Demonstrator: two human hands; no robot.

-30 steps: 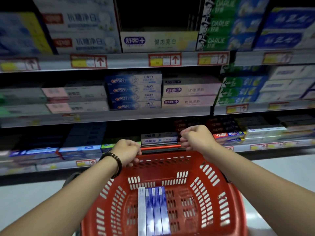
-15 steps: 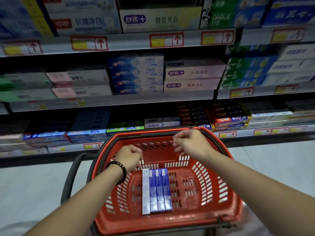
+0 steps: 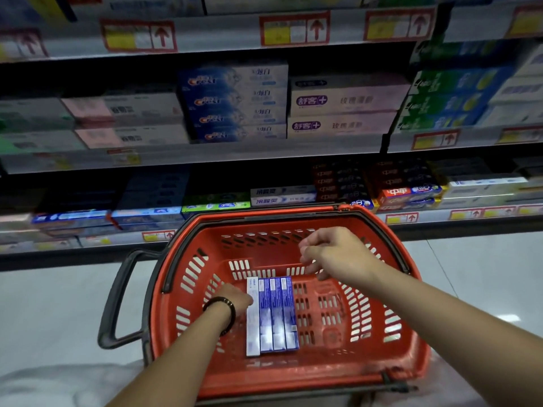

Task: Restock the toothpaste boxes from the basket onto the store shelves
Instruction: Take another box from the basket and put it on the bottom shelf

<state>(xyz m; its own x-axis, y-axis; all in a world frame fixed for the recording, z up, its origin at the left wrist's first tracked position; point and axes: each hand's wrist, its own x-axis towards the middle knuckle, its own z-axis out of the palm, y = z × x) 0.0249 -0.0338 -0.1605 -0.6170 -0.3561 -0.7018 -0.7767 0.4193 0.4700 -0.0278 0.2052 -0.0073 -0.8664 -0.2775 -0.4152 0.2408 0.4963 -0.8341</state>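
Store shelves crammed with toothpaste run behind the red basket, which sits on a pale floor. Four toothpaste boxes lie side by side on the basket's bottom, left of its middle, one white and three blue. My left hand is down inside the basket, touching the white box's left edge. The fingers are tucked out of sight, so can't tell if I've got a grip. My right hand hovers over the basket's far half, fingers loosely curled, holding nothing, with the forearm crossing the right rim.
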